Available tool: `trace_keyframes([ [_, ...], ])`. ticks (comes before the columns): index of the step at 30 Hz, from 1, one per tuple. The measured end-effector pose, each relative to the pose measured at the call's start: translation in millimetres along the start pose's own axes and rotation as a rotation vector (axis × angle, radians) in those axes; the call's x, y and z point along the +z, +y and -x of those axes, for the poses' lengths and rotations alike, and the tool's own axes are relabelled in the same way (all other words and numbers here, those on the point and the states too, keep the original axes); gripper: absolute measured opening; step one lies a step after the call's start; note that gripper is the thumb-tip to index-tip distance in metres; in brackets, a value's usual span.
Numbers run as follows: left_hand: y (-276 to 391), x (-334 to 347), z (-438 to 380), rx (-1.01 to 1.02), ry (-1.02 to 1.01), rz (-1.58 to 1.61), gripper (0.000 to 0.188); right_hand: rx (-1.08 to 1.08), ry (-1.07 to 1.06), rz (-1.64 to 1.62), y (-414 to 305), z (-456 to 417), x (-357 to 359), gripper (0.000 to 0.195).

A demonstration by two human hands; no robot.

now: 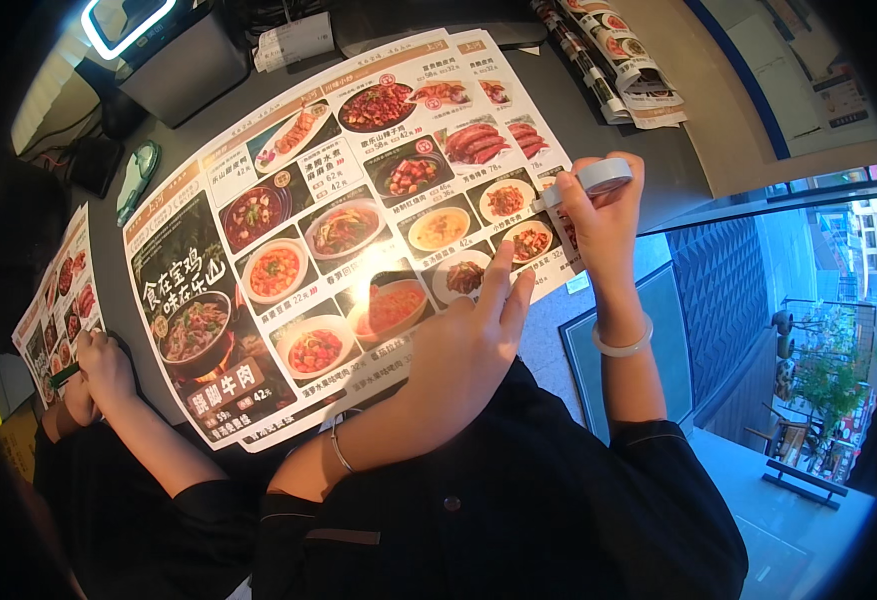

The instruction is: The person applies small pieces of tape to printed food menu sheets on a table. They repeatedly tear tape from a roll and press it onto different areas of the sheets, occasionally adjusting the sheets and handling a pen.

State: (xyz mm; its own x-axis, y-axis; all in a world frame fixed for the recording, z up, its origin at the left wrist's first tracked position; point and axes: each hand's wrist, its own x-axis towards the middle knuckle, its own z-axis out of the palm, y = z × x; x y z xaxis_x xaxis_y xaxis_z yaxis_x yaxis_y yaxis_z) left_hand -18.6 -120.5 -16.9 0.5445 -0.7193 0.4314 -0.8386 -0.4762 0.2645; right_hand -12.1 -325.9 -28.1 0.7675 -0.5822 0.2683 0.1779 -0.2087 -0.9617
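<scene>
Large printed menu sheets with food photos (356, 225) lie overlapped on the dark counter before me, a second sheet showing past the top one's right and lower edges. My left hand (476, 330) rests on the lower right of the top sheet, fingers spread and holding nothing. A white roll of tape (607, 174) is gripped in my right hand (607, 217), over the sheets' right edge. The tape's near end seems to meet the paper by my thumb; the exact contact is too small to tell. Glare whitens part of the menu's middle.
At the left, another person's hands (105, 367) hold a green pen (63, 375) over a smaller-looking menu sheet (71, 277). Behind the sheets stand a grey box-like device (183, 82) and a paper slip (294, 41). A teal object (138, 184) and rolled menus (622, 64) lie nearby.
</scene>
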Motion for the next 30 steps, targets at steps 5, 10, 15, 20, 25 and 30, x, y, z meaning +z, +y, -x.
trace_keyframes([
  [5,-0.7,-1.0,-1.1,0.012,-0.003,-0.002,0.030,-0.006,-0.027,-0.057,0.8,-0.8,2.2,0.050],
  [10,-1.1,0.9,2.7,0.023,-0.030,-0.006,0.039,-0.011,-0.037,0.161,1.2,-0.6,1.1,0.051],
  [15,0.1,-2.1,-1.3,0.004,-0.004,0.004,0.030,-0.005,0.036,-0.055,-1.7,0.2,5.7,0.052],
  [20,0.4,0.7,-0.3,0.000,0.003,-0.017,0.032,0.012,-0.067,0.131,1.9,-1.2,1.3,0.052],
  [25,1.0,-2.6,-1.5,-0.010,-0.010,-0.019,0.029,-0.042,0.022,0.236,0.4,-1.8,4.3,0.051],
  [30,1.1,0.2,-0.5,-0.012,-0.026,-0.020,0.032,0.038,0.002,0.077,0.3,-2.1,3.6,0.052],
])
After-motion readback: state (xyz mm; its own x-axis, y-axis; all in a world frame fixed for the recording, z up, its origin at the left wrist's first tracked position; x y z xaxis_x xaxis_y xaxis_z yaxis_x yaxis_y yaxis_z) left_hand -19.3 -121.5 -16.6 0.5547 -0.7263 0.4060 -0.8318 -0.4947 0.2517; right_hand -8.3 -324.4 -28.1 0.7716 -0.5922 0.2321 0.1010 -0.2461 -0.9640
